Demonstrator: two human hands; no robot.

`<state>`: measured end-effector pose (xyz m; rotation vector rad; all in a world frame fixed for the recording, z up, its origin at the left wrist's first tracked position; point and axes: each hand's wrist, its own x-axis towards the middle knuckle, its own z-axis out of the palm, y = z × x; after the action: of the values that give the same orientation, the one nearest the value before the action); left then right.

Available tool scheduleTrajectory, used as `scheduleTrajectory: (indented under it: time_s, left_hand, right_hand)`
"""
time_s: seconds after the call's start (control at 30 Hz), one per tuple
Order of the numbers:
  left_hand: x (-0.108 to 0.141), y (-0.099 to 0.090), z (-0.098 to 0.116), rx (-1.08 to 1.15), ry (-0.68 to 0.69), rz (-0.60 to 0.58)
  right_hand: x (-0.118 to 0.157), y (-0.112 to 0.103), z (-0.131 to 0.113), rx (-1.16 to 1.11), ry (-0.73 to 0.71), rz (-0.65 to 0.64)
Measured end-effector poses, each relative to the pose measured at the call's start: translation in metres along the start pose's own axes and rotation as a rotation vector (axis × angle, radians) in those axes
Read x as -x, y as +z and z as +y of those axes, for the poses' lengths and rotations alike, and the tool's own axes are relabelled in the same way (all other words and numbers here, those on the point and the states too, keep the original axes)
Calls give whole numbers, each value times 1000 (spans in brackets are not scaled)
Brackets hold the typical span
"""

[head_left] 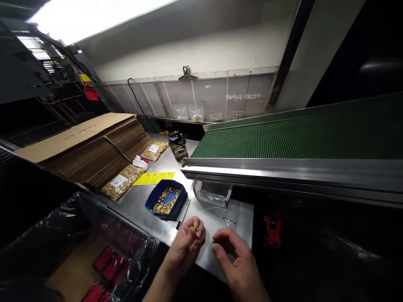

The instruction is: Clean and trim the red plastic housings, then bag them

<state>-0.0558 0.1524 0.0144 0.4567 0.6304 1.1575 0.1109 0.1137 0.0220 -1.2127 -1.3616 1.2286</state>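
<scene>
Handling a small gold-coloured piece (196, 228), pinched in left grip (188, 243), with right grip (236, 259) spread near the desk (215, 216); seemingly calling next for precise control

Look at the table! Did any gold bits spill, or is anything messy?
I see no spill: the blue bin holds loose gold bits, and the left hand holds one. Only a crumpled white bundle looks untidy, beside a filled bag; what it is, I can't tell.

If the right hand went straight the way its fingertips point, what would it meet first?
Probably the left hand, which shows just ahead of the right hand, though depth between them is unclear.
</scene>
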Motion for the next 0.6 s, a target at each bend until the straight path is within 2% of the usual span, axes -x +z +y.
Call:
scheduleTrajectory:
  time_s: [0.07,0.13,0.23,0.4,0.5,0.6]
  left_hand:
    - [6,9,-21,17,-60,-24]
    - [11,12,-36,-2,-93,22]
    - [18,11,-52,-77,-105,76]
    - [19,7,-69,-237,-104,113]
    - [13,4,-79,-356,-56,87]
    - [9,-3,-93,-498,-17,62]
  right_hand:
    - [-6,3,-9,37,-41,-37]
    - [-3,3,-8,50,-1,3]
    - [10,-2,6,9,95,76]
    - [24,-18,25,5,201,41]
    - [23,-27,40,-89,249,40]
    - [22,-32,66,-207,291,70]
